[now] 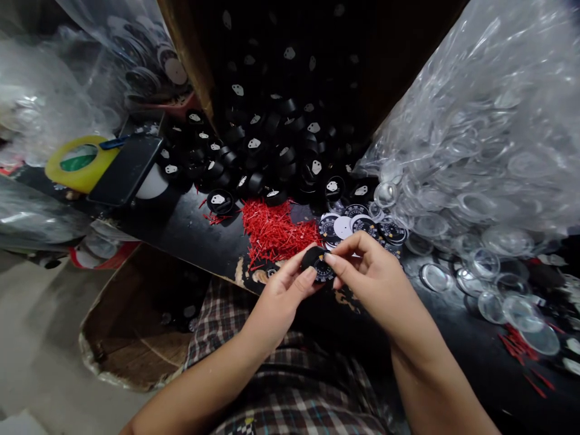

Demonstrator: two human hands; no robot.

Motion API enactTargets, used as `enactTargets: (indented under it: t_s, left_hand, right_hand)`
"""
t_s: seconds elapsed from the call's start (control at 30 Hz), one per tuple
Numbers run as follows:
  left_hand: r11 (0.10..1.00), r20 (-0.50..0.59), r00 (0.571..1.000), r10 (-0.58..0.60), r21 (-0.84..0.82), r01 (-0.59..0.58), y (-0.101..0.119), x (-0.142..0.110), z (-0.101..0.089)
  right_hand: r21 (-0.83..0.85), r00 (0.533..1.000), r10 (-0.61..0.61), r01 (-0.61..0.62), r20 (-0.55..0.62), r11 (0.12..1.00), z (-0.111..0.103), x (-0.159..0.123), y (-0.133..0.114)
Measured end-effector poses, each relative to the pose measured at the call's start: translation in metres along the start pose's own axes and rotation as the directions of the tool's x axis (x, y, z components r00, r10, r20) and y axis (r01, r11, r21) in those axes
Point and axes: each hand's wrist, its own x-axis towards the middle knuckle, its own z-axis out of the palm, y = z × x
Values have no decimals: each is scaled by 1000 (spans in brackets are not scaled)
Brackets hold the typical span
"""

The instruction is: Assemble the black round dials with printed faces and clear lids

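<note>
My left hand (pixel 286 287) holds a small round black case (pixel 310 256) between thumb and fingers, over the table's front edge. A black dial disc (pixel 323 270) with white markings and an orange patch sits at the case's face; whether it is fully seated I cannot tell. The thumb and forefinger of my right hand (pixel 369 266) pinch at the dial's right edge. Just beyond my hands lie a heap of thin red pointers (pixel 276 232) and a pile of printed dial discs (pixel 366 226), some showing their white backs.
Many black cases (pixel 254 144) spill from a dark open box at the back. On the right, a plastic bag (pixel 480 121) holds clear round covers, with loose covers (pixel 435 277) before it. Yellow tape (pixel 67 164) and a dark phone (pixel 127 170) lie left. Below stands a carton (pixel 131 356).
</note>
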Motion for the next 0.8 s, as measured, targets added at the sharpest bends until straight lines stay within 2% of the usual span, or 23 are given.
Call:
enactTargets:
  t_s: [0.17,0.27,0.33,0.43,0.5,0.53,0.6,0.67,0.73,0.8]
  left_hand:
    - [990,6,999,52,130,-53,-3,3,-2]
    - [954,29,996,80,286,-85,-4,-3,-6]
    - [879,89,990,110,457,-138,-4,-10,-11]
    - [712,180,978,108,673,-202,-1,-22,-20]
    - [645,197,977,83,736,-204,3,-28,-27]
    - [646,185,980,75,740,-189,5,-30,-30]
    - [722,110,991,75,679,-130,8,-31,-37]
    - [830,-35,991,128,550,-88,11,-29,-43]
    - [908,-204,953,226,397,-131,15,-24,-48]
    - [940,-305,906,293,267,-214,20,-17,-51]
  right_hand:
    - [-92,998,-35,31,-44,995,4,-4,5]
    - [-123,999,-22,19,-24,992,7,-13,12]
    - [-121,1000,-22,23,14,992,10,-22,17]
    - [-143,999,-30,36,39,989,13,-33,23]
    - [-182,996,-36,50,79,982,13,-36,23]
    - [-205,992,-47,71,117,976,11,-35,23]
    - [-295,979,-104,153,173,943,8,-30,20]
    - [-477,971,-180,235,159,847,4,-21,18]
    - [-659,966,-212,257,149,706,4,-10,17]
    - [-763,966,-188,256,178,594,8,-1,15]
